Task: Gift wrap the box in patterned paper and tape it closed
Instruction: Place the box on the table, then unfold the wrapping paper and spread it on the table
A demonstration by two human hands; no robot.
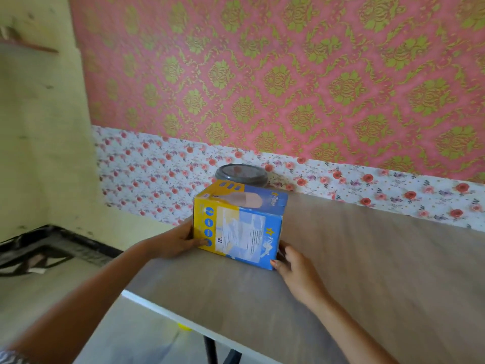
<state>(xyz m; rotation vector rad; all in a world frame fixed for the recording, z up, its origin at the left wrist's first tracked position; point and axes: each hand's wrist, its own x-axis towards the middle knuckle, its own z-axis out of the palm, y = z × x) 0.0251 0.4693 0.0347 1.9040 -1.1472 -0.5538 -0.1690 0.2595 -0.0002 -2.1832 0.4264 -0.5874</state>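
The box [238, 222] sits on the table [367, 258], close to its left edge. The left hand [181, 241] holds its left side with the thumb on the near face. The other fingers hide behind the box, so I cannot tell how they lie. The right hand [296, 269] pinches the near right corner. A push left could tip the box off the edge. A push away could knock the round dark lid [241, 174] just behind it
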